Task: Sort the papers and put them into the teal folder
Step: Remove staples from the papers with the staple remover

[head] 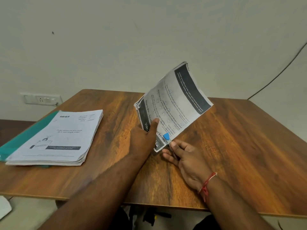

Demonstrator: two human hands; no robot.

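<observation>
**A:** How many lots of paper did we count?

**B:** Two. One stack of papers lay flat on the left of the surface, on top of the one teal folder, whose edge showed along the stack's left side. One clipped bundle we held tilted in the air over the middle of the surface.

**A:** And the hands?

**B:** Two, both busy. Our left hand gripped the bundle's lower left edge, thumb on the front sheet. Our right hand pinched the one blue clip at the bundle's bottom corner.

**A:** What else was around?

**B:** One wall socket behind the folder, one dark cable running down the wall at the right, and one red thread on our right wrist.

**A:** Anything in the way?

**B:** The bundle hid part of the surface's far edge. We could not tell how many sheets each lot held.
</observation>
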